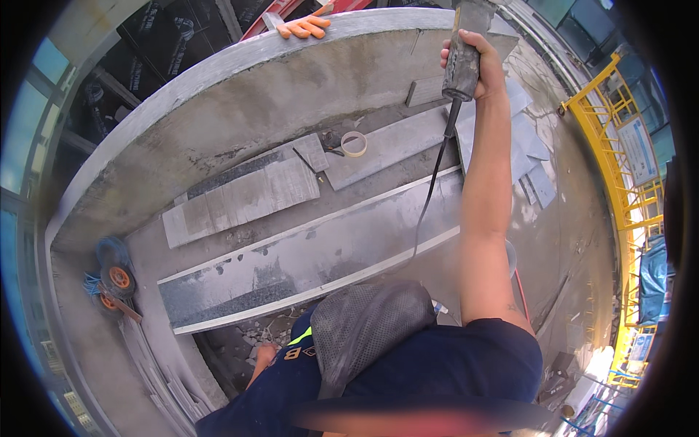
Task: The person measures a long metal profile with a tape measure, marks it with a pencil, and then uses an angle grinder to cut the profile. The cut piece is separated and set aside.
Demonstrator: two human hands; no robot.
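Note:
My right arm reaches up to the wall's far end. There my right hand (486,67) is closed around the dusty dark body of a corded power tool (460,69), shaped like an angle grinder. The top frame edge cuts off its head, so any disc is hidden. Its black cord (435,178) hangs down over a long grey stone slab (313,251) with pale edges. Low beside my body, a bit of my left hand (265,355) shows above rubble; its fingers are too unclear to read.
A curved concrete wall (240,95) bounds the far side, with an orange glove (304,28) on its top. Stone pieces (244,200) and a tape roll (354,144) lie below it. Orange-hubbed wheels (119,277) stand left; a yellow metal frame (608,160) stands right.

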